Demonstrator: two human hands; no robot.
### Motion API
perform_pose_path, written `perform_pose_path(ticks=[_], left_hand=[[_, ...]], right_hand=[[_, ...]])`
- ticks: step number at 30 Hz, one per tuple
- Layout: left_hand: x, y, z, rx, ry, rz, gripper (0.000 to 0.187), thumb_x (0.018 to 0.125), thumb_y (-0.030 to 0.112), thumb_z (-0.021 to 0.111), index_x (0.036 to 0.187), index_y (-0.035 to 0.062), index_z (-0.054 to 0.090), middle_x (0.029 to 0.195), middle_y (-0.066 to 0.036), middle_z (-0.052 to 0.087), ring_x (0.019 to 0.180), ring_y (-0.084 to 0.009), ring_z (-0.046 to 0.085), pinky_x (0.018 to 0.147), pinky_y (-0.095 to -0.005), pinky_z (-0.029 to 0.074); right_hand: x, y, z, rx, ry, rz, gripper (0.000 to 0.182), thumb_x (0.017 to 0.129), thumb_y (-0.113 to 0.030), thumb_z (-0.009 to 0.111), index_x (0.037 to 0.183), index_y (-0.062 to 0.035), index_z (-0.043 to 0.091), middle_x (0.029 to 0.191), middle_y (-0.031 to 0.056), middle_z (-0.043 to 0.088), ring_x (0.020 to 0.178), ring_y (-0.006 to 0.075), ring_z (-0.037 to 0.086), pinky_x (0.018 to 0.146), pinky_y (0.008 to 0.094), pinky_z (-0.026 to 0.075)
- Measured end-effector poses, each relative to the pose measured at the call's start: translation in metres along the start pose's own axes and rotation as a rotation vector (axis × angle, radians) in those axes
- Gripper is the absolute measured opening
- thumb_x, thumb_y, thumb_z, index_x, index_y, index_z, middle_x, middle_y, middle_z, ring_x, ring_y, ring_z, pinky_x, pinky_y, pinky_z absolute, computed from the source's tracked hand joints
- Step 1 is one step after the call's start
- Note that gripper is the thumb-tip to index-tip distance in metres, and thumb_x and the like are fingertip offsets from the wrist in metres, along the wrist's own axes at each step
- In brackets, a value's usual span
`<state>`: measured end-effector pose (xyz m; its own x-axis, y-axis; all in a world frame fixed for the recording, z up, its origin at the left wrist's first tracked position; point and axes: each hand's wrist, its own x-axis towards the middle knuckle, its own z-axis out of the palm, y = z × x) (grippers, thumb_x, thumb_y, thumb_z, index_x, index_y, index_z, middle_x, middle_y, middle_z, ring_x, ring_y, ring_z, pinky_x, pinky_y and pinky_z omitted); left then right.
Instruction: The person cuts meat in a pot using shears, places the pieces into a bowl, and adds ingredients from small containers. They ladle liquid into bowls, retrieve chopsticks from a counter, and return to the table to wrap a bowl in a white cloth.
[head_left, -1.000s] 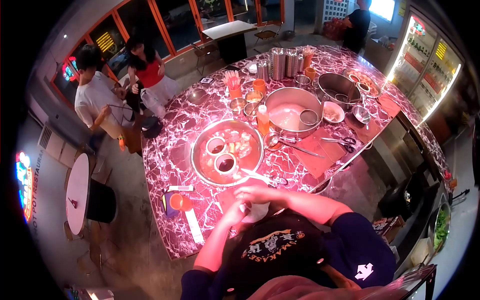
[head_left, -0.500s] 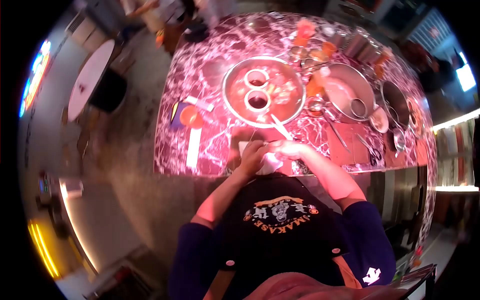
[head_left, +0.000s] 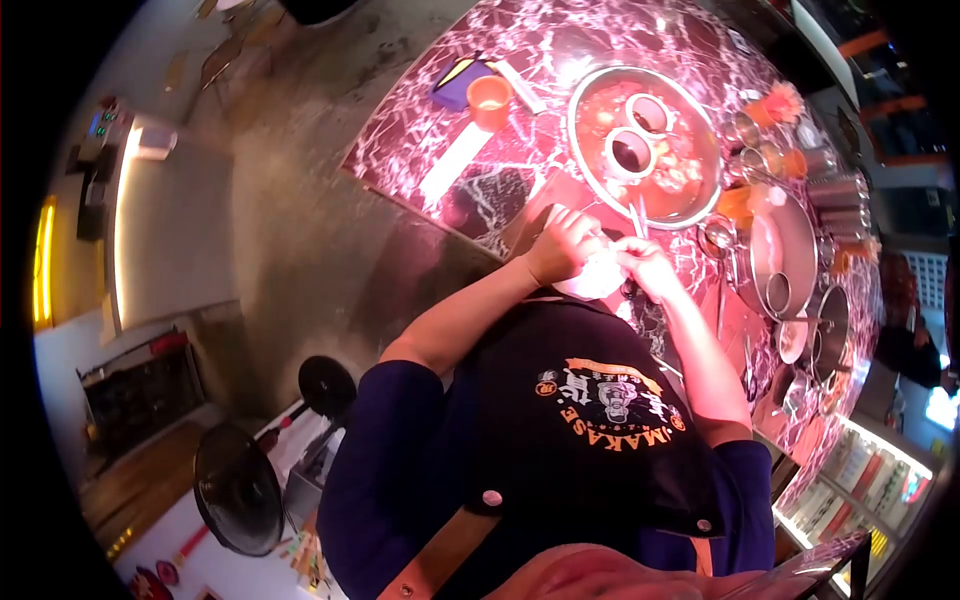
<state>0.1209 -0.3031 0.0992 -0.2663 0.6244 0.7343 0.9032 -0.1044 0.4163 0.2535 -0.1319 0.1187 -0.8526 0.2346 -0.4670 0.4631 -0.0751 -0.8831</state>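
Close to the table's front edge, my left hand [head_left: 564, 243] is closed on a white cloth or paper [head_left: 597, 275]. My right hand [head_left: 642, 266] pinches the same white item from its other side. Just beyond the hands stands a large round metal basin [head_left: 577, 150] of reddish liquid with pale lumps. Two white-rimmed round containers [head_left: 631, 153] with dark contents sit inside it. A pale utensil [head_left: 638, 215] leans at the basin's near rim. Beneath my left hand lies a brown board [head_left: 533, 215].
Left of the basin are an orange cup [head_left: 489, 101], a dark blue item [head_left: 455, 83] and a long white strip [head_left: 458, 163]. At the right stand a large pot [head_left: 783, 250], a darker pot [head_left: 830, 330] and metal containers [head_left: 838, 192] on the marbled table [head_left: 400, 150].
The view has turned, so the table and basin appear shifted right and tilted. Both hands stay at the white item, which now shows more, and my fingers have moved on it.
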Motion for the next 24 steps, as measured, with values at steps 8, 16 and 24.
perform_pose_path(ticks=[8,16,24], left_hand=[[-0.034,0.04,-0.034,-0.479,-0.036,-0.767,0.011,0.08,0.013,0.071,0.081,0.0048,0.064,0.078,-0.01,0.057,0.07,-0.0233,0.058,0.065,-0.033,0.046],[-0.062,0.029,-0.04,-0.407,-0.211,-0.997,0.02,0.085,0.02,0.069,0.085,0.0013,0.064,0.079,-0.011,0.065,0.071,-0.0189,0.062,0.065,-0.0305,0.047],[-0.043,-0.001,-0.025,-0.069,-0.339,-0.493,0.023,0.087,0.024,0.067,0.082,0.0019,0.063,0.077,-0.013,0.06,0.07,-0.0254,0.06,0.063,-0.0351,0.046]], right_hand=[[0.0,-0.038,0.01,-0.936,0.411,-0.427,0.011,0.076,-0.014,0.06,0.08,-0.0044,0.056,0.082,0.0128,0.059,0.075,0.0327,0.061,0.068,0.0416,0.049],[0.027,0.041,-0.024,-0.396,0.398,-0.123,0.005,0.084,-0.008,0.056,0.087,-0.0049,0.058,0.068,0.0054,0.059,0.061,0.0142,0.06,0.057,0.0289,0.047],[-0.006,0.001,-0.007,0.315,-0.028,0.126,0.009,0.089,-0.004,0.056,0.081,-0.0066,0.059,0.066,-0.0012,0.055,0.048,0.0036,0.042,0.044,0.0178,0.032]])
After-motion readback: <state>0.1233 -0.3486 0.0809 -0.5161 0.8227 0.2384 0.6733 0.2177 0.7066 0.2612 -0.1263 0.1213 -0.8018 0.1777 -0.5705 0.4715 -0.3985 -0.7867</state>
